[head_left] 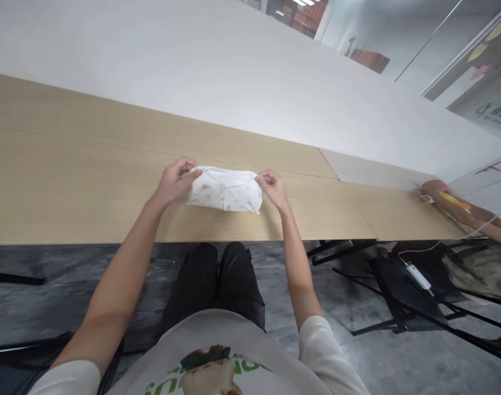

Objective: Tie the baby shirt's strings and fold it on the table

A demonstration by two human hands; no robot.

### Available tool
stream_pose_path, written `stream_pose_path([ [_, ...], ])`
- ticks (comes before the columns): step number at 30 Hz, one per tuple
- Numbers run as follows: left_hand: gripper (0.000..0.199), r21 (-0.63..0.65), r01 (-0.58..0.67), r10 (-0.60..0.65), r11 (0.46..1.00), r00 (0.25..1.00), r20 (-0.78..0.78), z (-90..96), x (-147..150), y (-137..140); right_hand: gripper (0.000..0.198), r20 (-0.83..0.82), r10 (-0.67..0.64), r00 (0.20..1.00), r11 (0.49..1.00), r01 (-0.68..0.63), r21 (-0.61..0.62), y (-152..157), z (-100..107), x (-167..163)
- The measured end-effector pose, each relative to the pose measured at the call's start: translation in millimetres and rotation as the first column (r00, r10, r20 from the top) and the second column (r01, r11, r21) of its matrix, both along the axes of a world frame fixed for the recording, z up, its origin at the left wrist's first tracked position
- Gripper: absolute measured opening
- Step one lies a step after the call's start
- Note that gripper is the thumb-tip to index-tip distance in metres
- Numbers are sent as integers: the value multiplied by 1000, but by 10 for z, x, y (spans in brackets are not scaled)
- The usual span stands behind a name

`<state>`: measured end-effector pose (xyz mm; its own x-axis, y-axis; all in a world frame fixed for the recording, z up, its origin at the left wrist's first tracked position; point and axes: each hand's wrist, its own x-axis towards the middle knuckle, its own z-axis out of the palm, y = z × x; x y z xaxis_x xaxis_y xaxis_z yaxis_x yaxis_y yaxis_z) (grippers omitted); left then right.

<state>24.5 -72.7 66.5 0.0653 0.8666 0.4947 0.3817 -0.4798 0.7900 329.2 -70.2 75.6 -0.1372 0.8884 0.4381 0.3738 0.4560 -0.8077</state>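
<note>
A white garment (226, 189) with small scattered prints and a seam down its middle is folded into a compact rectangle. It is held just over or on the wooden table; I cannot tell whether its lower edge touches. My left hand (177, 180) pinches its upper left corner between thumb and fingers. At the opposite upper corner, my right hand (272, 187) grips the cloth in the same way. The fingertips behind the fabric are partly hidden.
The long wooden table (78, 181) runs along a white partition (184, 66). At the far right, another person's arms (472, 211) rest near a yellow object. A black chair (410, 296) carries a white power strip (418, 276) with a cable.
</note>
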Motion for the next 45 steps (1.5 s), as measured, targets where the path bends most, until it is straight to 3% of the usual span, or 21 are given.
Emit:
stream_pose_path([
  [2, 53, 100, 50, -59, 994, 994, 89, 275, 1, -88, 39, -76, 14, 997, 999, -10, 50, -101, 263, 59],
  [5, 51, 209, 53, -63, 977, 997, 41, 652, 5, -310, 38, -98, 35, 995, 992, -23, 128, -304, 644, 127],
  [7, 50, 295, -31, 68, 955, 991, -116, 841, 2, -474, 35, -52, 28, 998, 984, -19, 175, -428, 849, 184],
  [10, 54, 380, -176, 327, 908, 866, -379, 948, -3, -559, 33, 101, -1, 995, 980, -19, 196, -462, 992, 283],
  [12, 59, 361, -232, 395, 903, 782, -483, 866, -1, -419, 38, 237, -37, 971, 987, -3, 163, -329, 940, 322],
  [14, 61, 263, -255, 363, 931, 731, -578, 655, 1, -134, 46, 397, -82, 914, 995, 53, 85, -91, 769, 310],
  [17, 61, 22, -273, 210, 962, 684, -699, 147, -17, 364, 52, 659, -109, 744, 970, 225, -94, 323, 358, 200],
  [19, 59, -100, -262, 106, 960, 670, -735, -238, -53, 588, 54, 741, -80, 667, 939, 301, -169, 539, 52, 102],
  [21, 53, -216, -249, 13, 944, 681, -732, -577, -113, 672, 55, 743, -51, 668, 925, 311, -216, 671, -220, 24],
  [24, 49, -231, -226, 10, 946, 734, -679, -889, -262, 622, 53, 712, 5, 702, 932, 254, -257, 756, -494, 2],
  [29, 45, -201, -415, 140, 887, 658, -740, -958, -647, 524, 45, 804, -24, 594, 932, 305, -197, 795, -625, 218],
  [33, 36, -76, -510, 304, 857, 618, -725, -923, -708, 477, 31, 827, -190, 529, 948, 318, 15, 731, -646, 265],
  [36, 32, 13, -481, 387, 877, 690, -611, -915, -332, 415, 21, 745, -239, 623, 969, 205, 139, 620, -695, -42],
  [38, 32, -36, -393, 319, 919, 795, -516, -923, 71, 372, 23, 678, -154, 719, 988, 131, 85, 541, -766, -370],
  [40, 33, -131, -261, 164, 956, 851, -498, -951, 477, 338, 25, 634, -81, 769, 992, 127, -27, 475, -865, -684],
  [42, 33, -191, -205, 76, 960, 847, -525, -1000, 782, 319, 27, 622, -80, 779, 979, 177, -96, 426, -973, -893],
  [45, 34, -179, -284, 143, 942, 821, -553, -1086, 975, 309, 28, 574, -148, 805, 966, 242, -89, 383, -1106, -958],
])
